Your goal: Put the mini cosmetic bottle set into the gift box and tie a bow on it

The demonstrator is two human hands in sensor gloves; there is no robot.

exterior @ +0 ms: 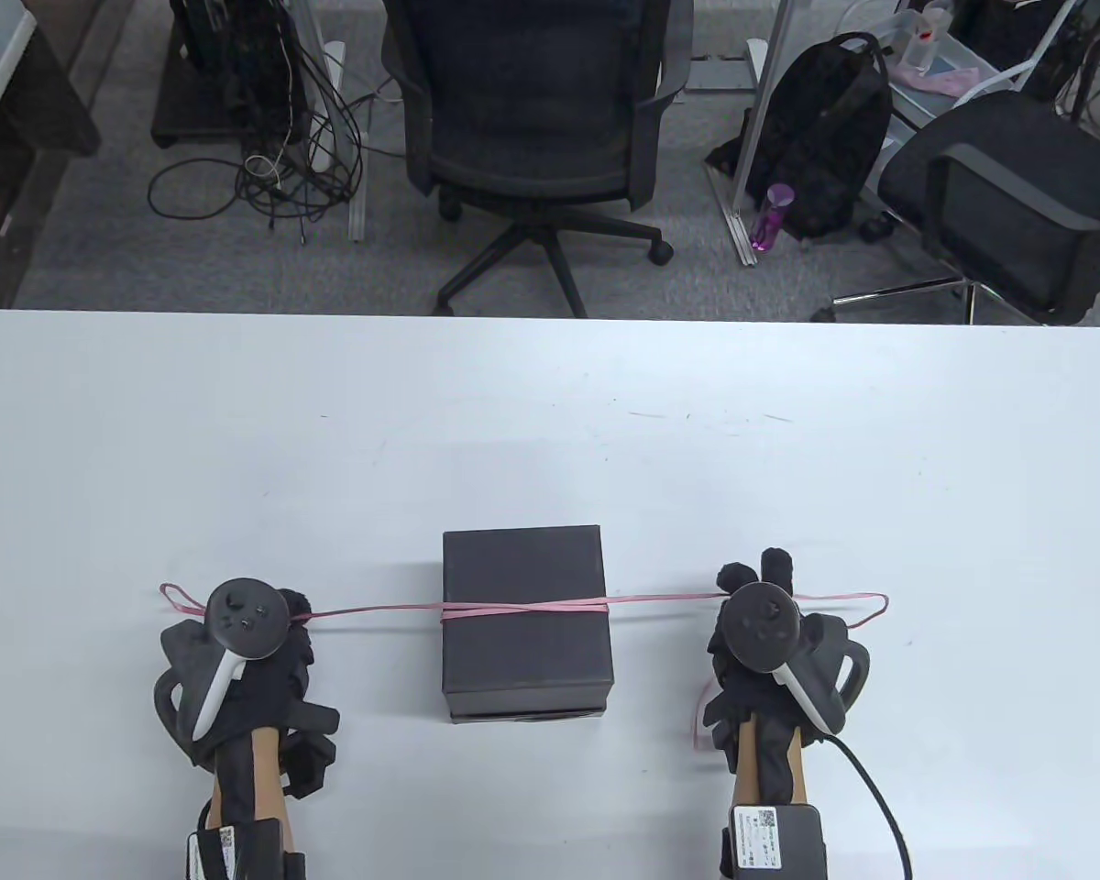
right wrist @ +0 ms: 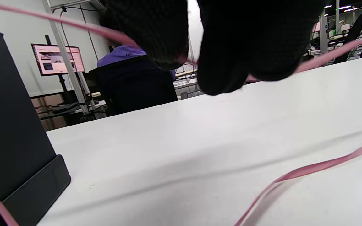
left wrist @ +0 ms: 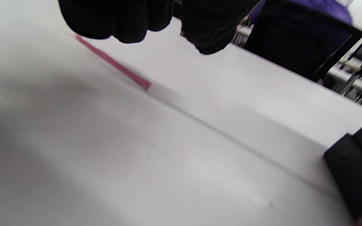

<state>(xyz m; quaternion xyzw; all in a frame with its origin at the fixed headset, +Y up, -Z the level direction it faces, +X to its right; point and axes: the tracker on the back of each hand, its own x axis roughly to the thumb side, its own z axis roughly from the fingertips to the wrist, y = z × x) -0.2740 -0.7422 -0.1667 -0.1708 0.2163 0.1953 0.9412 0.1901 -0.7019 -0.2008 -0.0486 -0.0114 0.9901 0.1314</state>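
A closed black gift box (exterior: 526,616) stands near the table's front edge, between my hands. A thin pink ribbon (exterior: 522,606) crosses over its lid and runs out taut to both sides. My left hand (exterior: 280,632) grips the ribbon's left end, with a short tail lying beyond it. My right hand (exterior: 752,596) pinches the right end, and a loop of ribbon (exterior: 866,607) trails past it. In the right wrist view the ribbon (right wrist: 74,23) passes between my fingertips (right wrist: 165,47); the box (right wrist: 8,125) stands at left. No bottles show.
The white table (exterior: 550,431) stretches far behind the box. Beyond its far edge stand office chairs (exterior: 532,110) and a black backpack (exterior: 816,137). A black cable (exterior: 880,797) trails from my right wrist.
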